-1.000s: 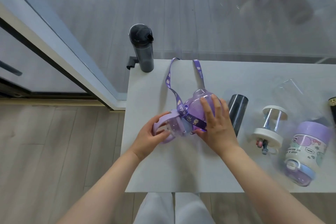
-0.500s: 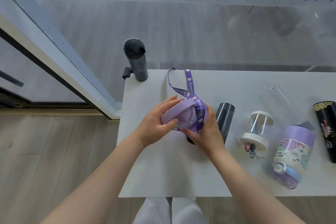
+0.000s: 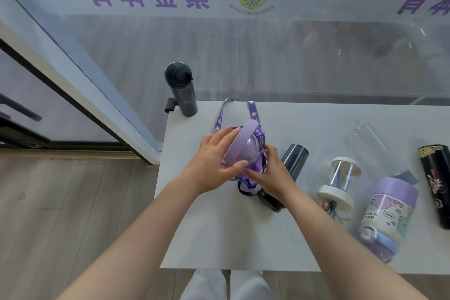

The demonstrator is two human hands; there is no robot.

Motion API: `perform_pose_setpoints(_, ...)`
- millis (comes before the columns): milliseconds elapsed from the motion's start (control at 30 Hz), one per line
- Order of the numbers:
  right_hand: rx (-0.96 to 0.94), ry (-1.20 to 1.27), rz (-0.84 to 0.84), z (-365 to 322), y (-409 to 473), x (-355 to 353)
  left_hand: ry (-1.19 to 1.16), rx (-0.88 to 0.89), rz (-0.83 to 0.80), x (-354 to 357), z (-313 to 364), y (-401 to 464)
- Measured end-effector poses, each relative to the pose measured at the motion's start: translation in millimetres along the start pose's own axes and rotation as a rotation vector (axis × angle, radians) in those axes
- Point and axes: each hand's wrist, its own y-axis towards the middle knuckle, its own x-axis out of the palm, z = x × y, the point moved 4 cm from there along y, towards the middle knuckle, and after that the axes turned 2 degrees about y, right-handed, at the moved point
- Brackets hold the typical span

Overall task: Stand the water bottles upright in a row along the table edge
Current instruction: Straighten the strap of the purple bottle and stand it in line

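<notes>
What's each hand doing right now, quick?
Left hand: closed on the purple bottle, at its lid end.
Right hand: closed on the same bottle, at its lower side.

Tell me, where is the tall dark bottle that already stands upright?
The dark bottle stands at the table's far left corner, beyond the purple bottle.

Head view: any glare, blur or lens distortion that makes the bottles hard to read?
Head view: soft, even light with faint shadows; wide-angle bending curves the table edge. The clear bottle nearly vanishes against the tabletop. Both hands hide much of the purple bottle. No strong motion blur.
</notes>
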Motion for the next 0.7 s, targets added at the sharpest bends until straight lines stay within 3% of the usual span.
perform_pose_setpoints(133, -0.049, -0.069, 0.152, -5.3, -9.1, -0.8, 0.107, 0.019, -0.021, -0.7, -1.3, 1.0)
perform_pose_setpoints(267, -0.068, 0.218, 0.270, -11.3, -34.2, -0.4, 0.102, -0.006, -0.063, 2.1, -5.4, -0.9)
perform_pose_setpoints(500, -0.143, 0.358, 0.065, -27.6, -52.2, 17.0, -0.009, -0.020, -0.039, 5.2, -5.8, -13.8)
perform_pose_setpoints(700, -0.133, 0.345, 0.098, -30.5, -35.9, 10.7, -0.195, -0.015, -0.018, 15.4, -7.5, -26.9)
